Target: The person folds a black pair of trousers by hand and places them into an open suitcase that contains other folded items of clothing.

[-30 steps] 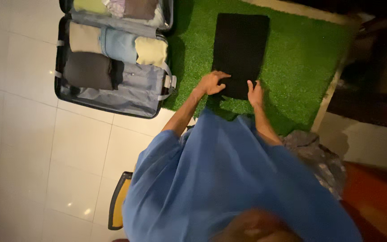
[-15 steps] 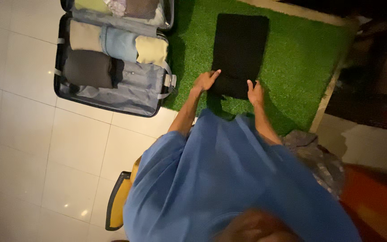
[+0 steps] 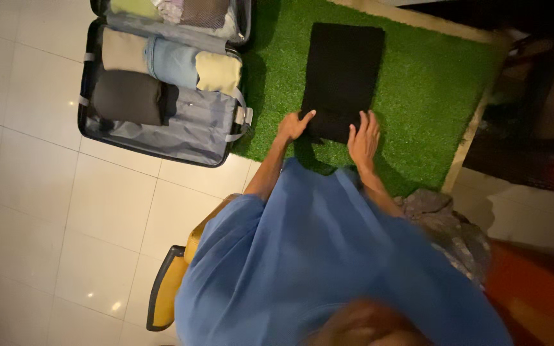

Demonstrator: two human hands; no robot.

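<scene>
**Both hands at near edge of folded black garment**

Head view: folded black garment lies flat on the green turf mat, just right of the open suitcase. Left hand touches the near left corner — fingers loosely extended, gripping nothing visible. Right hand rests at the near right corner — fingers spread wide, palm down. Rolled clothes fill the suitcase on the white tiled floor.

Open suitcase blocks left; green turf free right.
</scene>
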